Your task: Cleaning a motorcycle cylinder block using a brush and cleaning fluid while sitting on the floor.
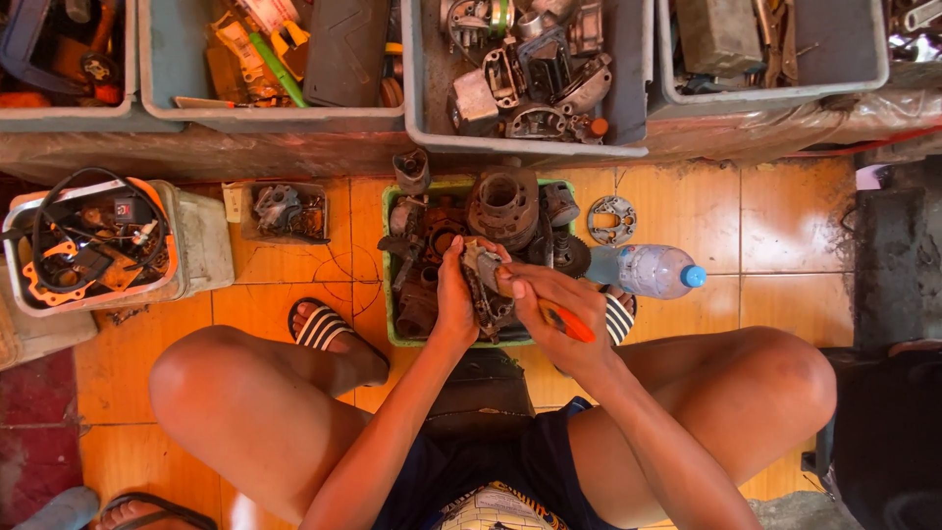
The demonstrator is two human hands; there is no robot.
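tray [391,294] between feet, parts in it | bottle [648,270] right | bins [628,118] behind

Both forearms reach forward between the bent knees, the left hand [455,294] curled closed and the right hand [555,306] clenched beside it, fingers [518,285] bent.

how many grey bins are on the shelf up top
4: far-left bin, cut off by the frame; left-centre bin; centre bin of metal parts; right bin. More may lie beyond the frame.

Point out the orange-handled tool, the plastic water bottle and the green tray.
orange-handled tool [566,322]: head view, on the orange handle in the right hand.
plastic water bottle [653,270]: head view, mid-body.
green tray [389,294]: head view, left rim.
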